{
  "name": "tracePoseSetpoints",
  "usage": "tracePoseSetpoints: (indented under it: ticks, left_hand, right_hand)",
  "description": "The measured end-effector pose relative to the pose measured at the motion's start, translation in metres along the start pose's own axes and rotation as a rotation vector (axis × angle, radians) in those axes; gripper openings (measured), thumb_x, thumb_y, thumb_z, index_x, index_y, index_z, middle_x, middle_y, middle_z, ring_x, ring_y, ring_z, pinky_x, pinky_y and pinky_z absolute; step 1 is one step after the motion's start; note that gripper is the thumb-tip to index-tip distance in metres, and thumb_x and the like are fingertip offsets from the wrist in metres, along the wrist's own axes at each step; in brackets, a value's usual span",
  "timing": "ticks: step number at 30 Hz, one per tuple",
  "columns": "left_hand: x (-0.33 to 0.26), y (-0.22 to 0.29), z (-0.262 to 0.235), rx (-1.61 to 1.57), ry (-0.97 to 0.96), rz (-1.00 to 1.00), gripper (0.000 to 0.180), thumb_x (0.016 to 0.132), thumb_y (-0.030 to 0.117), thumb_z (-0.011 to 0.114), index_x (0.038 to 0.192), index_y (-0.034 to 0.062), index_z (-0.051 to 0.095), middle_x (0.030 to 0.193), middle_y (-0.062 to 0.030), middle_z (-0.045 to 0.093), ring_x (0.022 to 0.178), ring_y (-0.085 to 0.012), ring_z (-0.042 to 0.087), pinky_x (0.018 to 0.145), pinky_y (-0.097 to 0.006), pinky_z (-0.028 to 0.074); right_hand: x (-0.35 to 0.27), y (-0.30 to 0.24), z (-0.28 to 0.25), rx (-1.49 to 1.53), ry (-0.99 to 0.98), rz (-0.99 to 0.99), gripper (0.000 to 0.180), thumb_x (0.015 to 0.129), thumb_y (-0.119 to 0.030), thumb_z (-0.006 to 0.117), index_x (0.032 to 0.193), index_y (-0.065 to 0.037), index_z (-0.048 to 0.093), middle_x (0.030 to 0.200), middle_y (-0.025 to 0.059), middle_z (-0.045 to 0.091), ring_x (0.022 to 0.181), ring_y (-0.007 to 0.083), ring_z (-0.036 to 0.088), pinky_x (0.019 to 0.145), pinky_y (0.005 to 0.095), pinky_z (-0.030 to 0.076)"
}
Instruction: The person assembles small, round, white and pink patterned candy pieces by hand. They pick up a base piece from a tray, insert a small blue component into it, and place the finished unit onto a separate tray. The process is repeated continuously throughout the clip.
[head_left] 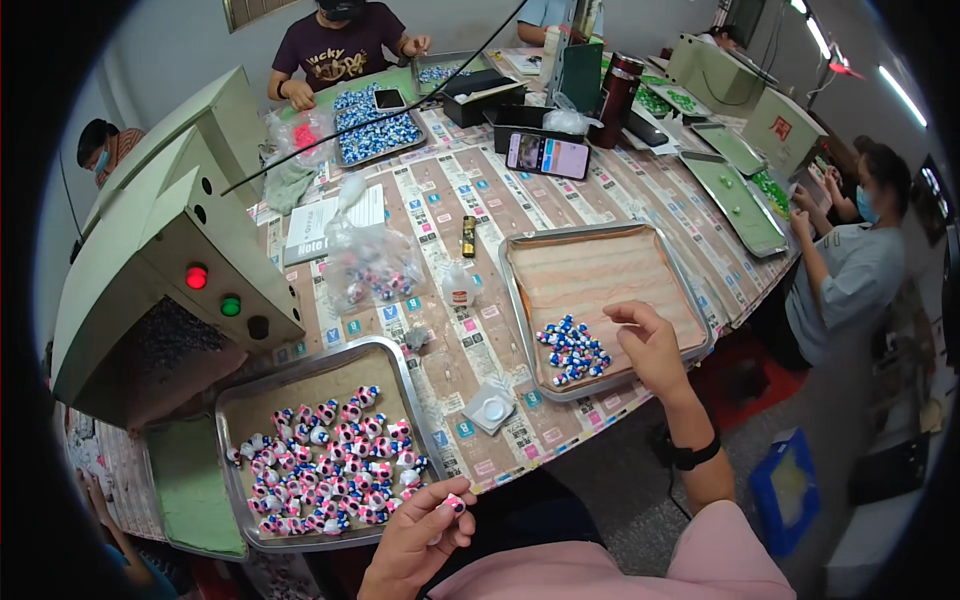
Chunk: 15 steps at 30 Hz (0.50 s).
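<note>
**Left hand on a toy, right hand over the far tray**

Your left hand (pixel 418 540) pinches one small pink-and-white toy (pixel 453 503) between thumb and fingertips, just off the near corner of the left tray (pixel 300 385). That tray is crowded with matching figures (pixel 335 465). Your right hand (pixel 652 345) reaches into the right tray (pixel 600 270), fingers bent and loose, just beside a small pile of blue-and-white pieces (pixel 573 350); you cannot tell whether it grips one. Between the trays lie a white disc (pixel 493 408) and a small bottle (pixel 458 287). A grey box (pixel 170 270) with red and green lamps stands to your left.
</note>
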<state>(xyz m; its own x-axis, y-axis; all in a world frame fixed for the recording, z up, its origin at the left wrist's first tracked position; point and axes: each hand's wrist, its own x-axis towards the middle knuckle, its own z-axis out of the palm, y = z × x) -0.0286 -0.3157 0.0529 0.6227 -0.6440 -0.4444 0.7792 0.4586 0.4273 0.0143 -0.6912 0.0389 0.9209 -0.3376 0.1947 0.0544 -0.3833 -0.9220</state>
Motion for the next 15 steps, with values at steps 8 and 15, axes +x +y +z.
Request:
tracePoseSetpoints:
  ticks: [8, 15]
  left_hand:
    - [0.005, -0.004, 0.004, 0.014, 0.024, 0.034, 0.033, 0.093, 0.013, 0.060, 0.123, 0.0007, 0.054, 0.111, -0.0141, 0.061, 0.087, -0.0203, 0.059, 0.064, -0.026, 0.049]
    - [0.004, -0.004, -0.001, -0.054, 0.014, 0.054, 0.035, 0.094, 0.017, 0.060, 0.124, 0.0023, 0.051, 0.112, -0.0142, 0.060, 0.089, -0.0210, 0.060, 0.066, -0.026, 0.050]
  right_hand:
    - [-0.008, -0.011, 0.008, -0.457, -0.081, -0.077, 0.021, 0.075, -0.002, 0.065, 0.095, -0.001, 0.067, 0.095, 0.0109, 0.066, 0.091, 0.0255, 0.061, 0.082, 0.0343, 0.047]
    - [-0.019, -0.023, 0.026, -0.101, -0.034, 0.114, 0.018, 0.078, 0.002, 0.067, 0.096, 0.001, 0.065, 0.093, 0.0049, 0.065, 0.077, 0.0131, 0.062, 0.068, 0.0276, 0.050]
